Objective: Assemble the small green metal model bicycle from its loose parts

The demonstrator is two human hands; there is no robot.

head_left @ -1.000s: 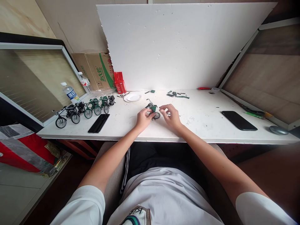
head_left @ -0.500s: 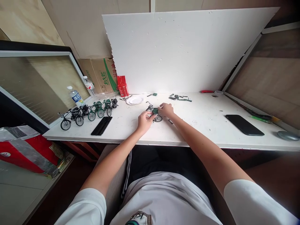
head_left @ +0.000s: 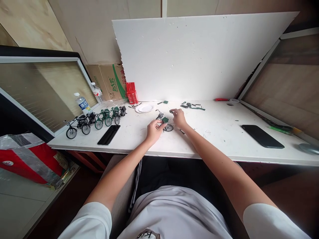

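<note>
Mini bike point(head_left: 164, 120) at my 12 o'clock, left hand point(head_left: 153, 130) pinching it, right hand point(head_left: 179, 118) at its 2 o'clock, fingertips on a dark bit point(head_left: 171, 112). Looks like part-fitting; next needs steady aim.

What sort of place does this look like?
Probably a makeshift indoor workspace, perhaps at home: the left hand holds a small model bicycle, other model bicycles stand on the left of the white table, and loose parts lie toward the back.
</note>
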